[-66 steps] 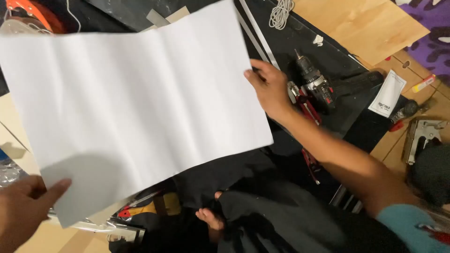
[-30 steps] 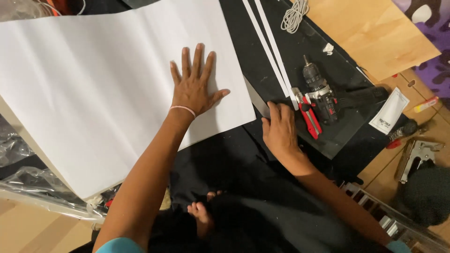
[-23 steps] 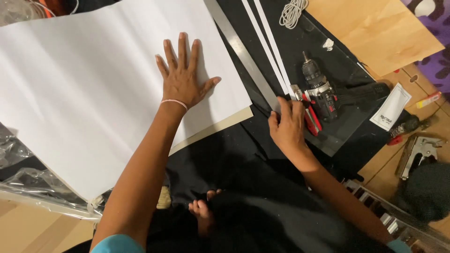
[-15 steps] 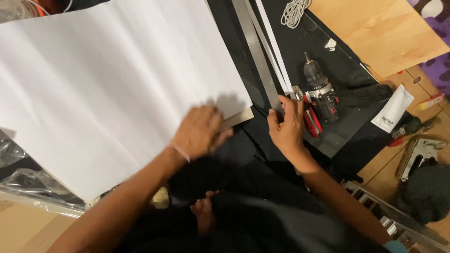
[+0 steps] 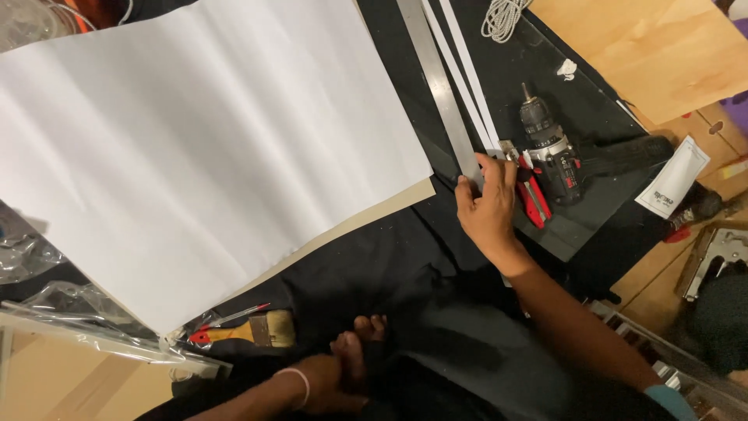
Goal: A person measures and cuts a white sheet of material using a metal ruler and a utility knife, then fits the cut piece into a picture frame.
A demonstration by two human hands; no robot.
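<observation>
This looks like a craft workshop: a cordless drill [image 5: 552, 152] right of centre, a staple gun [image 5: 713, 257] at the right edge, a paintbrush [image 5: 249, 331] at lower left, plywood board [image 5: 647, 54] at upper right

black mat [image 5: 467, 31]; white sheet [image 5: 195, 156]; metal ruler [image 5: 440, 93]; drill [image 5: 549, 152]; brush [image 5: 249, 331]

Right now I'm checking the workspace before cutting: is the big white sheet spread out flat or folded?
Spread flat. The white sheet lies open on a tan board, showing only faint creases; no part is folded over.
</observation>
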